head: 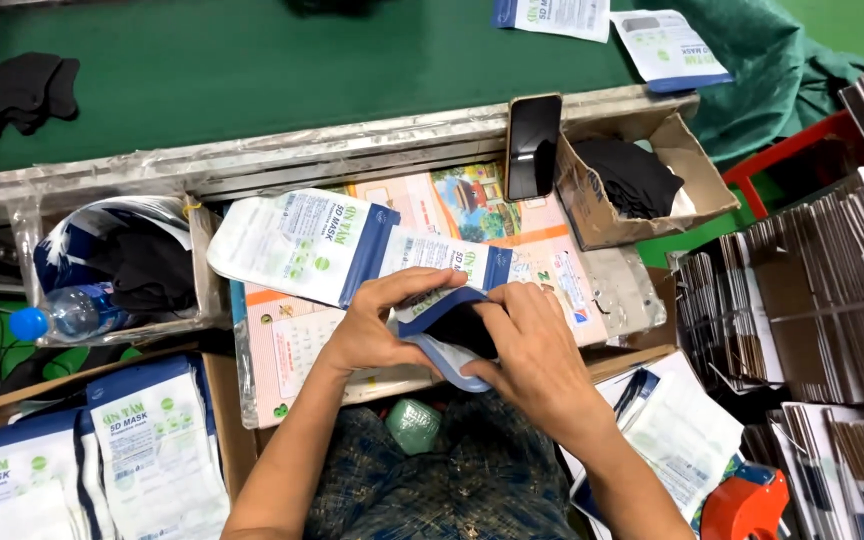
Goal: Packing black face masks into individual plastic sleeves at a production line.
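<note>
I see my two bare hands in the middle, low down. My left hand [372, 335] holds the open mouth of a white and blue plastic pouch [442, 330], with the thumb on top and the fingers curled under the edge. My right hand [532, 350] pinches a black cloth mask [467, 328] and has it partly inside the pouch. Both hands are closed around these things, not spread wide. The pouch sits just above my lap, at the near edge of a flat, colourful printed card [512, 225] that lies on the work table.

More flat white and blue pouches [322, 245] lie on the card just behind my hands, close to my left fingers. A dark phone [532, 145] stands upright behind them, leaning at the edge of a green belt [252, 70]. Next to the phone on the right is a brown cardboard box [697, 170] with black masks [627, 175] in it.

On the left is a clear plastic bin [207, 280] with a blue-capped water bottle [67, 315] lying in it. Below that, near my left elbow, is a stack of filled white and blue packs [152, 450]. A small green roll [414, 425] rests on my lap. On the right are piles of flat brown cardboard sheets [832, 290], and low down an orange tape holder [747, 505]. A pair of black masks [22, 90] lies far off on the belt.
</note>
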